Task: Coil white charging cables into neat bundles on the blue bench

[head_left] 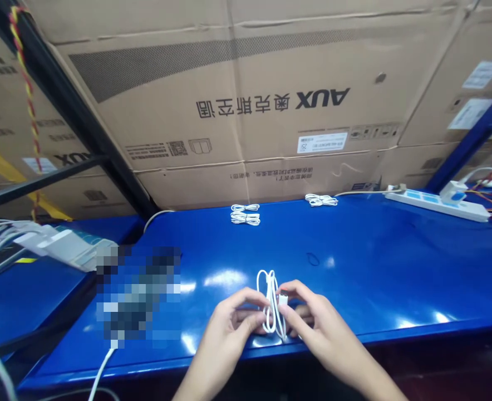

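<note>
A white cable [271, 303], looped into a narrow coil, is held upright between both hands over the front edge of the blue table [212, 245]. My left hand [237, 328] is closed, its thumb and fingers pinching the left side of the loops. My right hand [313, 317] is closed too, gripping the right side of the coil near the white plug [283, 299] at the cable's end. Further back on the table lie bundled white cables [245, 215], with another white bundle [321, 200] to their right.
A white power strip [438, 205] lies at the back right. Adapters with cords [68, 245] are at the left, beside a pixelated object [139, 298]. A dark loop [313, 259] lies mid-table. Large cardboard boxes [254, 111] stand behind, between metal posts.
</note>
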A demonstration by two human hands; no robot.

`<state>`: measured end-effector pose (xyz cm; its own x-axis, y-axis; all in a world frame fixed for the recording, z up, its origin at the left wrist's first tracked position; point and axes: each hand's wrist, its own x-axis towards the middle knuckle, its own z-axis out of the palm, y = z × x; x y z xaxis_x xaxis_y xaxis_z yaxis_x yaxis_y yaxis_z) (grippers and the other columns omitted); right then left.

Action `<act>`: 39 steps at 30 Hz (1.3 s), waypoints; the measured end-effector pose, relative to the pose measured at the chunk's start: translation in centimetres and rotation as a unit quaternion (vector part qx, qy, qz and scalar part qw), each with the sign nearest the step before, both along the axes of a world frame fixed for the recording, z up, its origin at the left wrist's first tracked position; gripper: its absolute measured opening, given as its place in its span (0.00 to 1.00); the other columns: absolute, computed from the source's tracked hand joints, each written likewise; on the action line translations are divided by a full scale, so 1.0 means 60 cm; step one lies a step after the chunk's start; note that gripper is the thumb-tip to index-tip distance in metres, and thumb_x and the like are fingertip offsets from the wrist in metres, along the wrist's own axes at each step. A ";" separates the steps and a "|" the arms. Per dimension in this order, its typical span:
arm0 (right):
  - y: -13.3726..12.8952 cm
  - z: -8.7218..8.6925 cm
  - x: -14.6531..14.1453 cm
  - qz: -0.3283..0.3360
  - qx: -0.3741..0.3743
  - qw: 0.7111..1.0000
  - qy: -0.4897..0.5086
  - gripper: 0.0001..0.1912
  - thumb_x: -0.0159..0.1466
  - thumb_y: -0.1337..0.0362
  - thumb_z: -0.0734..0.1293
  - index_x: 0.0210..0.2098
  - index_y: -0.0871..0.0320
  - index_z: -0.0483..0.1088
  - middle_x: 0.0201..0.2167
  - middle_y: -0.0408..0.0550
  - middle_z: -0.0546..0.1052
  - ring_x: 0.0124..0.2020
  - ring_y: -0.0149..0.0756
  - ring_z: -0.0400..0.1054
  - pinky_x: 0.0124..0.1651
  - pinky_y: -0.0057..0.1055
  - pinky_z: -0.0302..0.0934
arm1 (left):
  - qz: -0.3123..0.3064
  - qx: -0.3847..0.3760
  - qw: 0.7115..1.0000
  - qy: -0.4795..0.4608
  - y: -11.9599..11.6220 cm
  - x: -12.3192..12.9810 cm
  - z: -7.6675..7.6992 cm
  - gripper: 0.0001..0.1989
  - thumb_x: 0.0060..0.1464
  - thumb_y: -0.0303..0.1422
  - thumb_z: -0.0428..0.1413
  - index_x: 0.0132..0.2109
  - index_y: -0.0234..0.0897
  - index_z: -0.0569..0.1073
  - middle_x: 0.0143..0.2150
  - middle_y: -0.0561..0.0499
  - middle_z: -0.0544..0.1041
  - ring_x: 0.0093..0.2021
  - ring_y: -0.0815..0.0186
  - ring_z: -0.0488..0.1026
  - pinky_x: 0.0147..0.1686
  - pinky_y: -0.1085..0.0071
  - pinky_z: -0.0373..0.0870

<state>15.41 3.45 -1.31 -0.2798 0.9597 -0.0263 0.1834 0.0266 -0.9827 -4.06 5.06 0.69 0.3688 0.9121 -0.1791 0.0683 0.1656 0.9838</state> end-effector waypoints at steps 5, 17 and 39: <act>-0.003 0.006 -0.001 0.010 0.008 1.000 0.008 0.12 0.72 0.52 0.60 0.48 0.52 0.66 0.35 0.44 0.75 0.30 0.35 0.72 0.32 0.29 0.66 | 0.014 0.019 0.999 0.029 -0.004 0.013 -0.004 0.08 0.53 0.31 0.61 0.41 0.40 0.72 0.37 0.52 0.76 0.35 0.63 0.77 0.36 0.70 0.73; 0.005 -0.004 -0.010 -0.024 -0.002 1.000 0.008 0.14 0.69 0.50 0.64 0.43 0.54 0.67 0.31 0.44 0.76 0.25 0.33 0.70 0.26 0.27 0.60 | 0.034 0.140 0.963 0.229 -0.005 0.008 -0.008 0.12 0.54 0.32 0.60 0.44 0.44 0.67 0.26 0.60 0.65 0.25 0.66 0.65 0.27 0.72 0.61; 0.003 -0.013 -0.009 -0.031 0.025 0.996 -0.074 0.16 0.71 0.50 0.61 0.48 0.55 0.67 0.23 0.42 0.74 0.24 0.34 0.72 0.24 0.25 0.60 | 0.039 0.367 0.725 0.582 -0.004 -0.019 -0.018 0.20 0.65 0.23 0.48 0.57 0.44 0.75 0.39 0.48 0.77 0.38 0.56 0.77 0.39 0.59 0.72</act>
<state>14.85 3.62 -2.09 -0.2163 0.9762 -0.0154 0.3299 0.0582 -0.9422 -5.22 4.82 -0.36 0.3005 0.9288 0.2168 0.9409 -0.3260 0.0923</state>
